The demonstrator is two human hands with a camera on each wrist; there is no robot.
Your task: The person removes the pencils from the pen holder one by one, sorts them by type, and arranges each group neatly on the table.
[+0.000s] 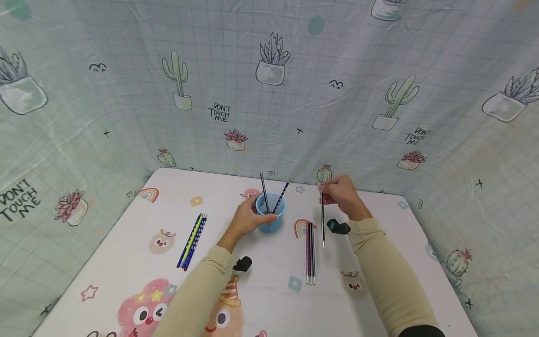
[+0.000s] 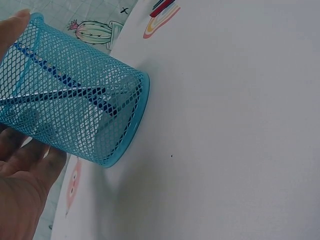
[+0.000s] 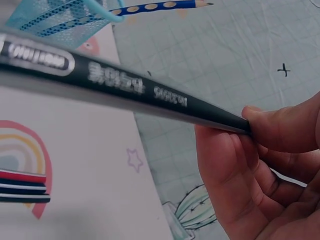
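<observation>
My left hand [image 1: 245, 221] grips a light blue mesh pencil cup [image 1: 270, 228] from its left side, thumb across the front. Two pencils lean in the cup: a dark striped pencil [image 1: 264, 192] and a blue pencil with pale dots [image 1: 281, 196]. In the left wrist view the cup [image 2: 75, 135] appears tilted, its mesh showing both pencils inside. To the cup's right, my right hand [image 1: 343, 194] pinches the top end of a black pencil [image 1: 323, 220], which hangs down toward the table. Thumb and fingertips close on that black pencil [image 3: 165, 95] in the right wrist view.
Several dark pencils [image 1: 310, 252] lie side by side just left of the held one. Several blue and yellow-green pencils [image 1: 192, 241] lie on the left of the white patterned table [image 1: 269, 299]. A cactus-print curtain [image 1: 303, 107] stands behind. Small black devices [image 1: 243, 264] sit by the wrists.
</observation>
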